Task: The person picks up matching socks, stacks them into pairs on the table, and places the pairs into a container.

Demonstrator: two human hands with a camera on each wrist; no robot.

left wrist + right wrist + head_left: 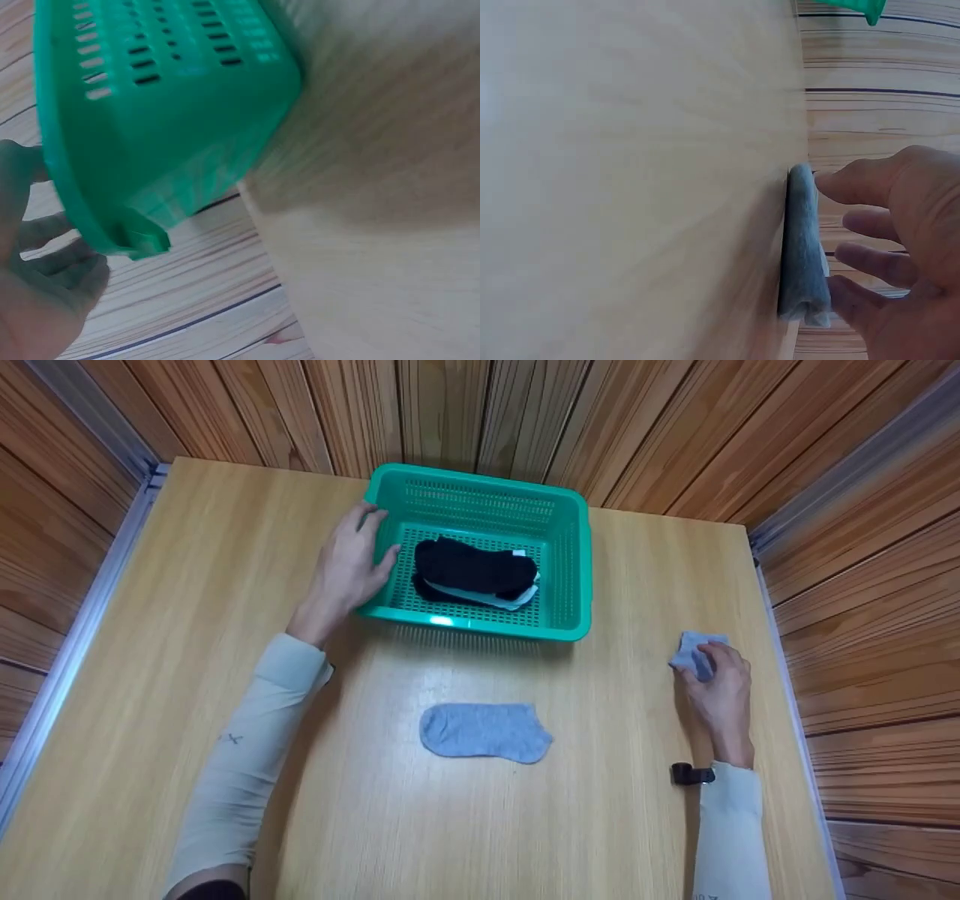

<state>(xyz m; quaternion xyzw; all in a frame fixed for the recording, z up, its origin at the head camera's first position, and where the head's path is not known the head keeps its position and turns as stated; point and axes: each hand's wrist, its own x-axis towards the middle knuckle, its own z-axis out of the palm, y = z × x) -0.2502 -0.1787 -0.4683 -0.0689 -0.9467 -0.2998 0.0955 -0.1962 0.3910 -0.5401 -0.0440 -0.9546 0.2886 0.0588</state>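
Note:
A green basket [480, 628] stands at the back of the table. Inside it lies a stack of folded socks [476, 570], black on top with paler fabric below. My left hand [345, 559] is at the basket's left rim, its fingers spread and loosely bent; whether they touch the rim cannot be told. Far to the right, my right hand [721, 690] is over a folded grey sock [694, 652]. Its thumb and fingertips are spread at the sock's edges, touching or nearly touching. Another grey sock [486, 731] lies flat in front of the basket.
Wood-patterned walls [442, 416] close in the table [360, 825] at the back and sides. Metal rails [67, 652] run along the side edges. Both forearms wear light sleeves [232, 765], and a black strap [691, 774] shows at the right wrist.

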